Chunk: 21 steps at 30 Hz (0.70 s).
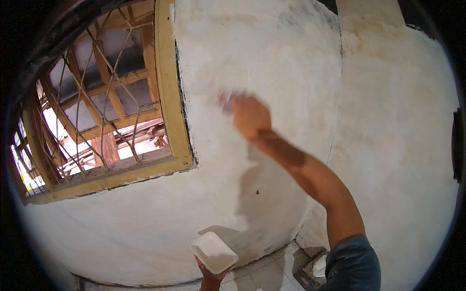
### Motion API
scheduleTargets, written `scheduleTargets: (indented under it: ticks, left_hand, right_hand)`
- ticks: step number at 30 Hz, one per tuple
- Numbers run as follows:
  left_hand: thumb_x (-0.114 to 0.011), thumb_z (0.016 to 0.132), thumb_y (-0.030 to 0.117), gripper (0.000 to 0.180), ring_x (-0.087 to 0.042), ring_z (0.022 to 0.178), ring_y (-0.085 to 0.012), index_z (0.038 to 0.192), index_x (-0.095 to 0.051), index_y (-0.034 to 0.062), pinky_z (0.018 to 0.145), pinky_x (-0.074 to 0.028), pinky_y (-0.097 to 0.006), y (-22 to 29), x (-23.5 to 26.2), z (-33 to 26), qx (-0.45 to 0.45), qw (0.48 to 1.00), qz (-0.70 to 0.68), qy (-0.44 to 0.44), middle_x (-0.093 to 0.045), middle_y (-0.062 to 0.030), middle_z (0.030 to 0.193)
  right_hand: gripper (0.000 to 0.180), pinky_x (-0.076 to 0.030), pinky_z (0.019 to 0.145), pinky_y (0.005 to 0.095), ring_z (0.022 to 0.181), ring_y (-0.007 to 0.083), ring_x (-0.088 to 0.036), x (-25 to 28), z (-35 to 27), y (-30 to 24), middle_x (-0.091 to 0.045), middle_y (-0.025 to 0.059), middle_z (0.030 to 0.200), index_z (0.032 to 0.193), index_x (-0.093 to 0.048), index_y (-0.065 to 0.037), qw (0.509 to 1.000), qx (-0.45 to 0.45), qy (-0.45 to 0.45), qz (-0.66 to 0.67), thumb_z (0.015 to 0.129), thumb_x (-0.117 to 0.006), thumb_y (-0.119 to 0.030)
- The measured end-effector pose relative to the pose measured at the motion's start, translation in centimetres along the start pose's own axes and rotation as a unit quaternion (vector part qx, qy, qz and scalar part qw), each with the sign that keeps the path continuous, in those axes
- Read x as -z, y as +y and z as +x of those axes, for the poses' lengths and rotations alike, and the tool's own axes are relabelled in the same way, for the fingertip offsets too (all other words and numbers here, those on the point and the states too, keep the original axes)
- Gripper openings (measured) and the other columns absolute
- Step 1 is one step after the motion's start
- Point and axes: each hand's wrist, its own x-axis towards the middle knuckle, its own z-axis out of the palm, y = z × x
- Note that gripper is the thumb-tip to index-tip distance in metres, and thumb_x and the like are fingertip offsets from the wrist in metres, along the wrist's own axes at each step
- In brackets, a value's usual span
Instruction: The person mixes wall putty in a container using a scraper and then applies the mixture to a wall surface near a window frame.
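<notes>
Two hands seen: right hand (248,116) is raised against the wall (272,53) beside the window (167,87), closed on a blurred tool (225,100); left hand (209,277) grips a white tray (213,252) held low.

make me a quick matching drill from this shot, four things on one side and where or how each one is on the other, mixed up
Things:
1. right hand
2. left hand
3. window frame
4. floor tiles

Places or states:
A. yellow wood, set in the wall at the left
B. raised against the wall, blurred, holding something small
C. at the foot of the wall, pale
D. low at the bottom edge, holding a white tray

Pairs: 1-B, 2-D, 3-A, 4-C
</notes>
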Motion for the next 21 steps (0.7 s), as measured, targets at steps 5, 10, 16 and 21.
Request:
scheduleTargets:
  ticks: [5, 10, 16, 21]
  left_hand:
    - [-0.041, 0.083, 0.078, 0.08, -0.052, 0.124, -0.0376, 0.145, -0.04, 0.0273, 0.092, -0.045, -0.069, -1.1, 1.4, 2.1, 0.049, 0.995, -0.086, -0.015, -0.051, -0.0035, 0.139]
    - [-0.041, 0.082, 0.08, 0.081, -0.052, 0.123, -0.0376, 0.145, -0.041, 0.029, 0.093, -0.043, -0.07, -1.5, 1.6, 2.9, 0.05, 0.997, -0.049, -0.012, -0.052, -0.003, 0.138]
    - [-0.04, 0.081, 0.082, 0.082, -0.051, 0.123, -0.0371, 0.144, -0.04, 0.0298, 0.094, -0.041, -0.071, -1.4, 1.1, 2.7, 0.078, 0.997, -0.018, -0.022, -0.051, -0.0042, 0.138]
    - [-0.04, 0.081, 0.081, 0.081, -0.051, 0.123, -0.0367, 0.144, -0.04, 0.0297, 0.095, -0.041, -0.069, -1.4, 1.0, 3.4, 0.06, 0.998, -0.013, -0.018, -0.051, -0.0044, 0.137]
  right_hand:
    - [0.027, -0.052, 0.062, 0.0372, 0.075, 0.0249, -0.06, 3.2, -5.5, 0.7, -0.062, 0.0086, 0.079, 0.101, -0.069, -0.008, 0.984, 0.107, 0.045, 0.135, 0.077, -0.06, -0.003]
    - [0.016, -0.051, 0.059, 0.041, 0.073, 0.0284, -0.06, 3.4, 0.6, 5.4, -0.062, 0.011, 0.075, 0.094, -0.066, -0.005, 0.995, 0.039, 0.09, -0.007, 0.08, -0.059, -0.008]
    - [0.021, -0.053, 0.06, 0.0334, 0.072, 0.0259, -0.062, -3.5, -9.3, 0.9, -0.06, 0.0093, 0.078, 0.1, -0.065, -0.004, 0.97, 0.237, 0.01, -0.043, 0.08, -0.058, -0.005]
    - [0.022, -0.054, 0.066, 0.0367, 0.078, 0.0205, -0.067, 1.9, -9.1, 1.2, -0.071, 0.0048, 0.093, 0.101, -0.069, -0.012, 0.986, 0.05, -0.145, 0.062, 0.083, -0.057, -0.009]
